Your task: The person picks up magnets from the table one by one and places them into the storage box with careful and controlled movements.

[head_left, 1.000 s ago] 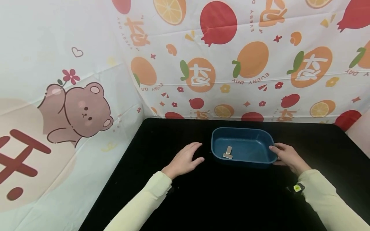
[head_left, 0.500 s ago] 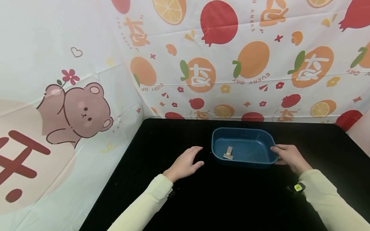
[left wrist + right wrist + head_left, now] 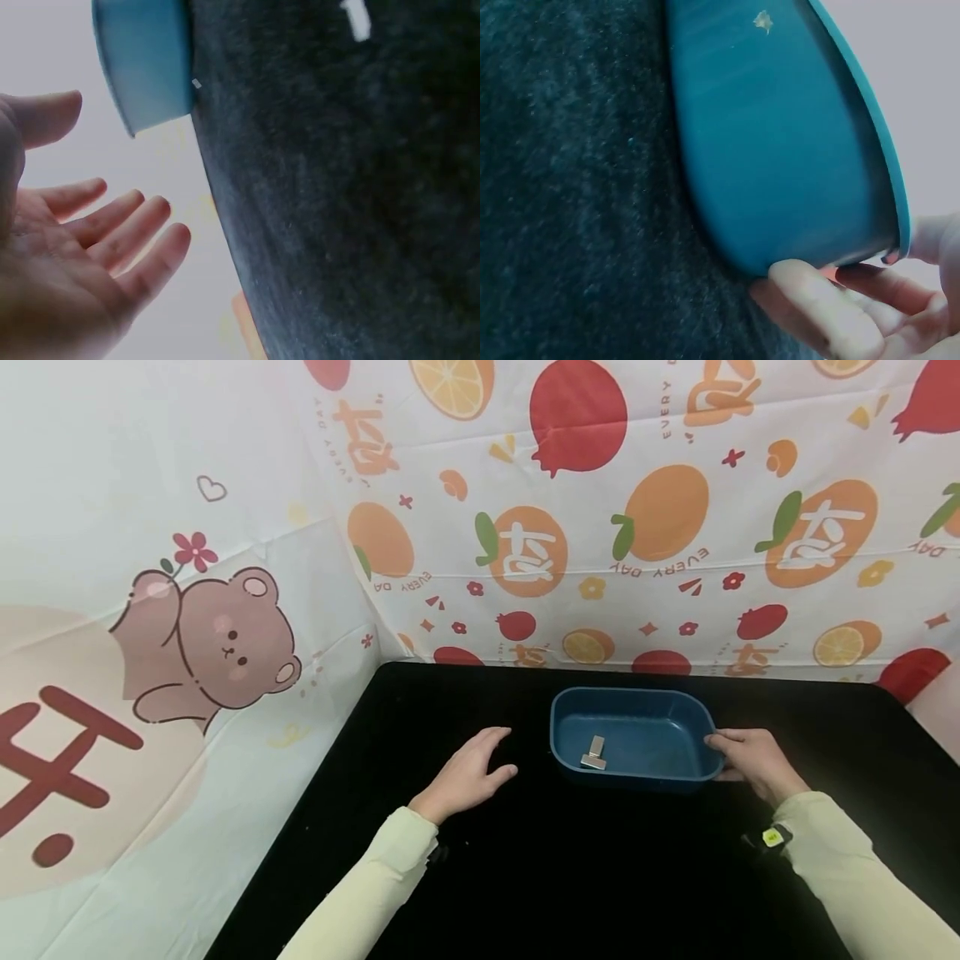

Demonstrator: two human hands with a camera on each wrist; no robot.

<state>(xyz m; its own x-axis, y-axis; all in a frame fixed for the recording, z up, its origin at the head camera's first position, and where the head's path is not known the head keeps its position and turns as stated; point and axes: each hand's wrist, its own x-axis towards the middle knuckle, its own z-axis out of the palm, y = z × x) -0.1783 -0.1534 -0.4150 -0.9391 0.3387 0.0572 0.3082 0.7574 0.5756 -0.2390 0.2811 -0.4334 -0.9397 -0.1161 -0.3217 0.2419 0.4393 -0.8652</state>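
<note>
A blue rectangular plastic tub point(image 3: 637, 777) with rounded corners stands on the black table. Inside it, near the front left, lie two small silvery metal pieces point(image 3: 594, 760) set roughly in a T; their kind is too small to tell. My right hand point(image 3: 757, 764) grips the tub's right end, thumb at the rim. In the right wrist view, its fingers point(image 3: 817, 300) reach the outer end wall. My left hand point(image 3: 461, 777) hovers left of the tub, holding nothing. Its fingers point(image 3: 154, 262) are spread and relaxed in the left wrist view, apart from the tub point(image 3: 146, 60).
The black table point(image 3: 570, 877) carries a few pale specks. Behind it hangs a white cloth point(image 3: 570, 552) printed with fruit. Another white cloth point(image 3: 247, 527) with a bear print covers the left side.
My left hand has drawn slightly left, away from the tub. The head view has shifted a little. My right hand keeps its grip, and the metal pieces stay put in the tub.
</note>
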